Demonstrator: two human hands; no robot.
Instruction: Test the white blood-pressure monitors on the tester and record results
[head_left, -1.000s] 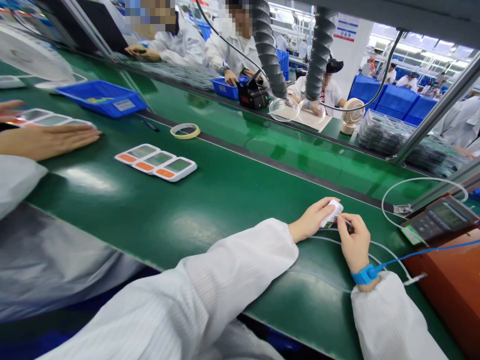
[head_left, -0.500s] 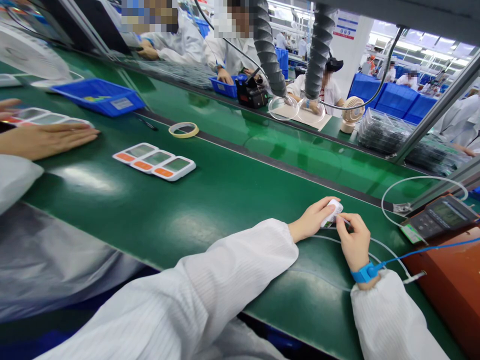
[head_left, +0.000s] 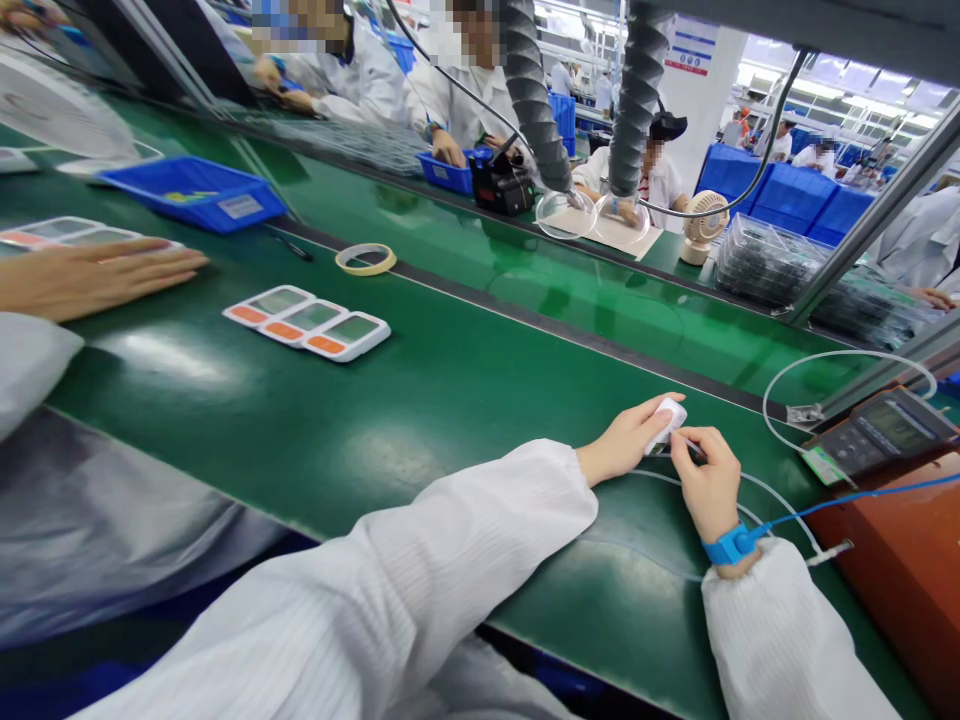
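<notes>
Near the right side of the green bench (head_left: 465, 420), my left hand (head_left: 616, 446) is closed around a small white plastic device (head_left: 665, 424) held at a slant. My right hand (head_left: 709, 482), with a blue wrist strap (head_left: 729, 547), pinches the end of a thin whitish tube (head_left: 656, 474) against the device's lower right edge. My fingertips hide the exact contact point. The tube loops over the bench beneath my hands. To the left lie three joined white devices (head_left: 307, 322) with grey screens and orange patches.
A meter (head_left: 889, 430) rests on an orange box (head_left: 900, 570) at right. Tape (head_left: 366, 259) and a blue tray (head_left: 195, 195) are farther left. A co-worker's hand (head_left: 112, 278) lies over similar white devices. Two grey hoses (head_left: 536, 100) hang above the far side.
The device in my left hand has tilted slightly, and my right fingertips have shifted a little left against it. At left, the co-worker's other hand has gone out of sight.
</notes>
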